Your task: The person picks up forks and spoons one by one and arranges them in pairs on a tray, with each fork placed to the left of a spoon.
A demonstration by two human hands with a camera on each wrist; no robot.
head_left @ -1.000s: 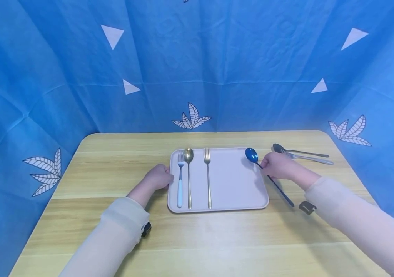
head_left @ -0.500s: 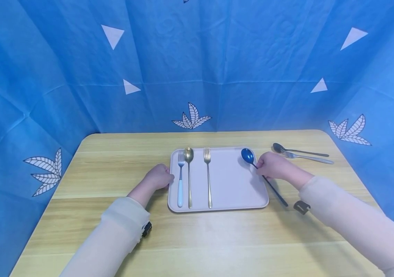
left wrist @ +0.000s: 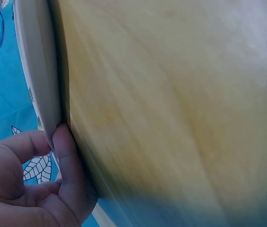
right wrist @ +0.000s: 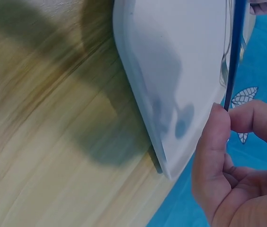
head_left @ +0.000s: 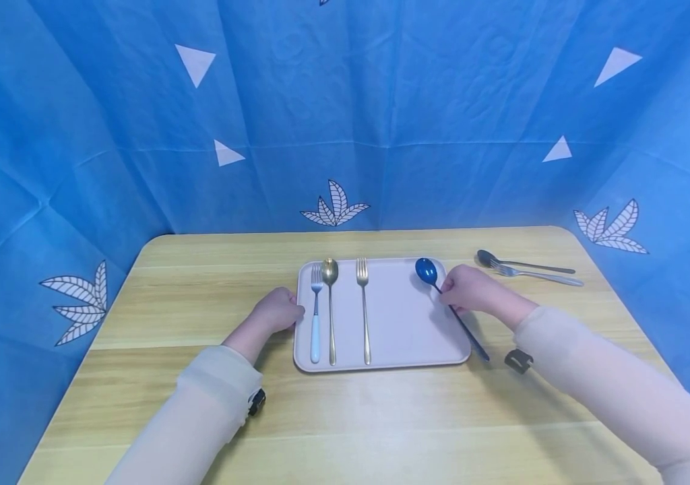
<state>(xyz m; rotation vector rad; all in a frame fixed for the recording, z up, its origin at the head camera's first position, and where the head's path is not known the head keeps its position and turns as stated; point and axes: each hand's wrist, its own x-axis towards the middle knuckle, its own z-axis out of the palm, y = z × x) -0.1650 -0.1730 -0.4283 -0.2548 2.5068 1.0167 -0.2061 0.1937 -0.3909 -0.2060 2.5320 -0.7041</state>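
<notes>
A pale tray point(head_left: 399, 367) lies on the table. My left hand point(head_left: 275, 311) pinches its left rim between thumb and fingers, as the left wrist view shows up close. Pinched by its handle in my right hand point(head_left: 471, 289) is a blue spoon point(head_left: 426, 270), held slanted over the tray's right side with its bowl toward the far edge. In the right wrist view the thumb and forefinger meet on the dark blue handle point(right wrist: 236, 52). Side by side on the tray's left half lie a fork with a light blue handle point(head_left: 315, 337), a gold spoon point(head_left: 329, 271) and a gold fork point(head_left: 362, 273).
Right of the tray, a dark spoon point(head_left: 536, 266) and a silver fork point(head_left: 545, 276) lie close together on the wooden table point(head_left: 211, 269). A blue patterned cloth point(head_left: 296, 101) hangs behind and at both sides of the table.
My right hand has carried the blue spoon leftward, farther over the tray. The left hand and the cutlery lying on the tray have stayed where they were.
</notes>
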